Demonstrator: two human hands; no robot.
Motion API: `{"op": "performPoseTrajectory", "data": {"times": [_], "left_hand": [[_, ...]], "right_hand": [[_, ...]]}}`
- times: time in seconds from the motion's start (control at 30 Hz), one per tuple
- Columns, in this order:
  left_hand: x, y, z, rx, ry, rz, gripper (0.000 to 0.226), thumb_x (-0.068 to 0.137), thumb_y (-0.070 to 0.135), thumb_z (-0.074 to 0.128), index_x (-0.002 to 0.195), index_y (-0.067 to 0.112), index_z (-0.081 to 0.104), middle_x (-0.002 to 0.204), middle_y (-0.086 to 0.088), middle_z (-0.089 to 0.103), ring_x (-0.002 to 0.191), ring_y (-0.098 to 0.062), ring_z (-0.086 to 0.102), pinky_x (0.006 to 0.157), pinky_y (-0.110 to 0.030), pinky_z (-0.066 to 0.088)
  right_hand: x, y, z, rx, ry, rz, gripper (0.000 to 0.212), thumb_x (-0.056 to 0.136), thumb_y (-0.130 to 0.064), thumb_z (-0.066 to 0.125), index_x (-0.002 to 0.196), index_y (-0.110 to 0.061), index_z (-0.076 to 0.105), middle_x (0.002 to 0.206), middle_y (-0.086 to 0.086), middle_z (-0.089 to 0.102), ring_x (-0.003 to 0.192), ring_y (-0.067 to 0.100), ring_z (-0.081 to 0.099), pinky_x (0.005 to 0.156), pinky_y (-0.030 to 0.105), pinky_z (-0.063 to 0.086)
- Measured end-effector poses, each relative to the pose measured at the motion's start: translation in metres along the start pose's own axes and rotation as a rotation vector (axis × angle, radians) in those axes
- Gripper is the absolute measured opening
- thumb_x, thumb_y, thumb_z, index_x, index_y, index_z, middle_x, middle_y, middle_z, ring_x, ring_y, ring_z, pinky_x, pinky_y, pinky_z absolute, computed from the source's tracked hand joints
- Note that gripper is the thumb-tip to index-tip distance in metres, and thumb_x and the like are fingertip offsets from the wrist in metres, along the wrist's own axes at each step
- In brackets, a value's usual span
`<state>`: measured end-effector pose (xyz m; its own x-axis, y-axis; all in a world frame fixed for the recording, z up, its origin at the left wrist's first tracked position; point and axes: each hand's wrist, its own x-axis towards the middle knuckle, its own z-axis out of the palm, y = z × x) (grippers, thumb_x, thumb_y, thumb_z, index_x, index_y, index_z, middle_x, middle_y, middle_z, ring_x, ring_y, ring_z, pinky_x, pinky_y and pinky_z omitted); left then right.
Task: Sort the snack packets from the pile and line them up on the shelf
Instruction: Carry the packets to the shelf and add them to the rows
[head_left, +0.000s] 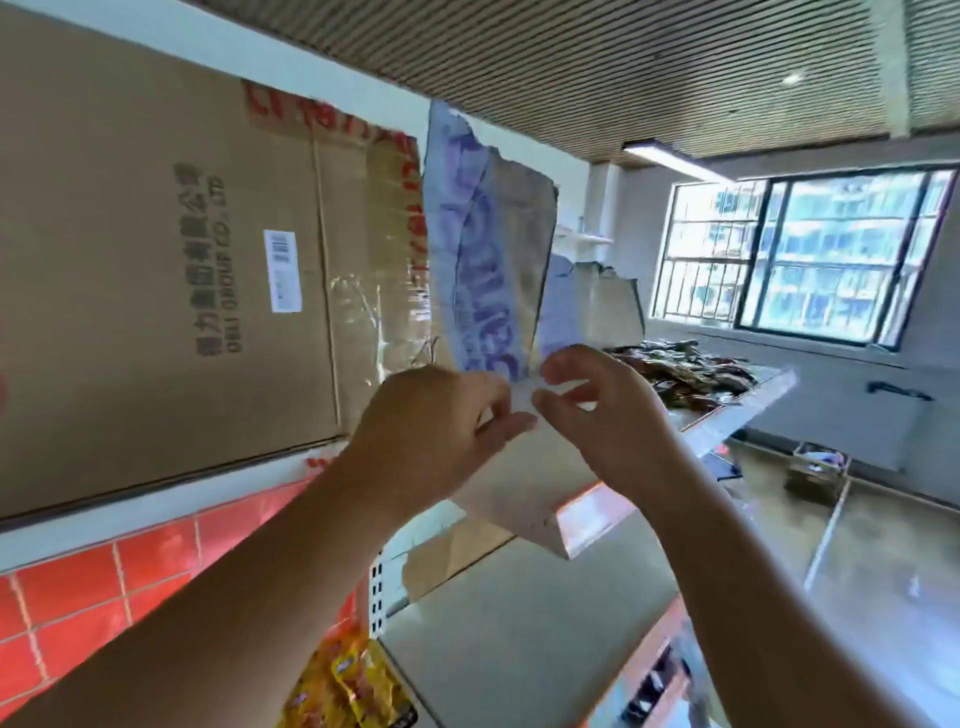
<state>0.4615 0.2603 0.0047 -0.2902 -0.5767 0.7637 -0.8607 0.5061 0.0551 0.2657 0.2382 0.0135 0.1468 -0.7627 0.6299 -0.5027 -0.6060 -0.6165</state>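
A dark pile of snack packets lies on the upper shelf board to the right, beyond my hands. Several yellow snack packets hang or stand at the bottom, left of the lower shelf board. A torn cardboard sheet with blue lettering stands upright on the shelf in front of me. My left hand and my right hand meet at its lower pale edge, and both pinch it between thumb and fingers. Neither hand holds a packet.
A large brown carton with a barcode label fills the left side above red wall tiles. More torn cardboard stands behind the sheet. A small box sits on the floor under the window.
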Motion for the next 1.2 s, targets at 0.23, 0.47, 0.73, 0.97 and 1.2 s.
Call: {"op": "performPoseTrajectory", "data": {"times": [0.23, 0.47, 0.73, 0.97, 1.2], "left_hand": [[0.101, 0.068, 0.059, 0.120, -0.134, 0.022, 0.040, 0.088, 0.062, 0.069, 0.084, 0.023, 0.062, 0.072, 0.006, 0.062, 0.071, -0.015, 0.056, 0.064, -0.034, 0.044], [0.170, 0.127, 0.137, 0.159, -0.369, -0.086, 0.026, 0.093, 0.050, 0.067, 0.089, 0.025, 0.065, 0.077, 0.011, 0.055, 0.083, -0.015, 0.057, 0.066, -0.031, 0.039], [0.226, 0.148, 0.198, 0.146, -0.522, -0.144, 0.019, 0.092, 0.050, 0.068, 0.094, 0.031, 0.066, 0.086, 0.014, 0.063, 0.082, -0.010, 0.060, 0.070, -0.027, 0.048], [0.275, 0.140, 0.234, 0.109, -0.622, -0.186, 0.016, 0.094, 0.044, 0.069, 0.102, 0.030, 0.069, 0.096, 0.009, 0.065, 0.086, -0.009, 0.060, 0.070, -0.027, 0.047], [0.315, 0.120, 0.286, 0.187, -0.900, -0.245, 0.039, 0.081, 0.049, 0.083, 0.113, 0.030, 0.070, 0.110, 0.006, 0.069, 0.098, -0.014, 0.064, 0.074, -0.027, 0.049]], "right_hand": [[0.021, 0.107, -0.105, -0.082, -0.018, 0.045, 0.016, 0.077, -0.042, 0.073, 0.089, -0.039, 0.063, 0.093, -0.014, 0.067, 0.085, 0.012, 0.065, 0.080, 0.033, 0.052], [0.045, 0.195, -0.189, -0.150, -0.082, 0.085, 0.012, 0.084, -0.030, 0.074, 0.089, -0.035, 0.064, 0.090, -0.013, 0.069, 0.084, 0.005, 0.064, 0.079, 0.033, 0.053], [0.080, 0.263, -0.243, -0.219, -0.120, 0.150, 0.028, 0.087, -0.034, 0.074, 0.113, -0.029, 0.066, 0.107, -0.011, 0.069, 0.095, 0.015, 0.066, 0.086, 0.036, 0.054], [0.121, 0.305, -0.247, -0.297, -0.115, 0.156, 0.013, 0.086, -0.033, 0.073, 0.093, -0.034, 0.063, 0.102, -0.007, 0.068, 0.093, 0.020, 0.064, 0.086, 0.039, 0.054], [0.170, 0.329, -0.243, -0.382, -0.183, 0.133, 0.019, 0.086, -0.038, 0.076, 0.096, -0.040, 0.060, 0.109, -0.005, 0.065, 0.088, 0.019, 0.066, 0.079, 0.040, 0.057]]}}
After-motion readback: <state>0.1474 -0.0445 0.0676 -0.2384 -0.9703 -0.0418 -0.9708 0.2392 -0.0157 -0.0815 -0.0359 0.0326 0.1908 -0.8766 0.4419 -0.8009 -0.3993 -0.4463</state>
